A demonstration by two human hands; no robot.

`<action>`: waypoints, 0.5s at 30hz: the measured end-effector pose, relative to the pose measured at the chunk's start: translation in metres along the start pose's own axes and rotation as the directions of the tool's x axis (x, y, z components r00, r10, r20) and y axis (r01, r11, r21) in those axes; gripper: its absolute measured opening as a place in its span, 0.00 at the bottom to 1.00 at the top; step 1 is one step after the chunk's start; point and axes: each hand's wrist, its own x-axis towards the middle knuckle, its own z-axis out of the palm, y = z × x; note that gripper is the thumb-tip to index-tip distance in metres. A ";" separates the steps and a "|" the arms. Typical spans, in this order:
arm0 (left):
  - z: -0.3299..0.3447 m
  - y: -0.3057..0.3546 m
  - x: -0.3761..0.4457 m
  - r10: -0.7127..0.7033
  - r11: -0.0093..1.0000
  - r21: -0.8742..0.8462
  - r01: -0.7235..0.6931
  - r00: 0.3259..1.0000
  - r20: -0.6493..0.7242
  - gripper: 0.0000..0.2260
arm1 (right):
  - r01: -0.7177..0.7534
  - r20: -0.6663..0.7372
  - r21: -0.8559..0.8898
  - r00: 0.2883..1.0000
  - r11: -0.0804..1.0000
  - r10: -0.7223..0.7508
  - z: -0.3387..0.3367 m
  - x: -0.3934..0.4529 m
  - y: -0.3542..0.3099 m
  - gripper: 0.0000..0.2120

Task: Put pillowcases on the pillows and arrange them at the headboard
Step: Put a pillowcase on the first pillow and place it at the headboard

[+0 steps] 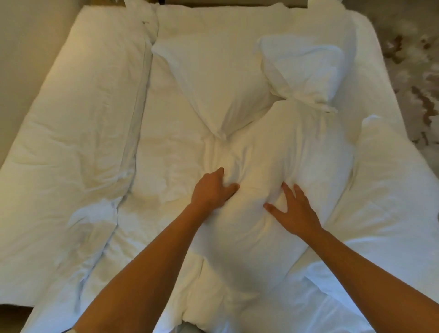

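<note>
A large white pillow (280, 152) lies lengthwise in the middle of the bed, running from near me toward the far end. My left hand (212, 187) digs its curled fingers into the pillow's left flank and bunches the fabric. My right hand (293, 209) presses flat on the pillow's right part with its fingers spread. Two more white pillows lie beyond: a cased pillow (218, 80) at the centre and a smaller pillow (301, 69) to its right, touching the near pillow's far end.
A rumpled white duvet (71, 133) is folded along the bed's left side. White bedding (389, 185) is bunched on the right. Patterned carpet (413, 66) shows past the bed's right edge. The headboard edge (237, 2) is at the top.
</note>
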 end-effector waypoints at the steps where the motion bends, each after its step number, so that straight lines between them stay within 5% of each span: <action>1: -0.008 0.009 -0.011 0.032 0.999 0.008 -0.032 0.999 -0.006 0.21 | 0.024 -0.040 0.053 0.999 0.998 -0.022 -0.012 -0.007 0.002 0.53; 8: -0.075 0.075 -0.098 0.345 0.931 0.158 -0.328 0.934 -0.093 0.16 | 0.369 -0.387 0.111 0.871 0.923 -0.302 -0.100 -0.046 -0.044 0.43; 15: -0.168 0.078 -0.199 0.602 0.682 0.542 -0.491 0.797 -0.036 0.11 | 0.752 -0.306 -0.109 0.597 0.650 -0.742 -0.142 -0.092 -0.112 0.53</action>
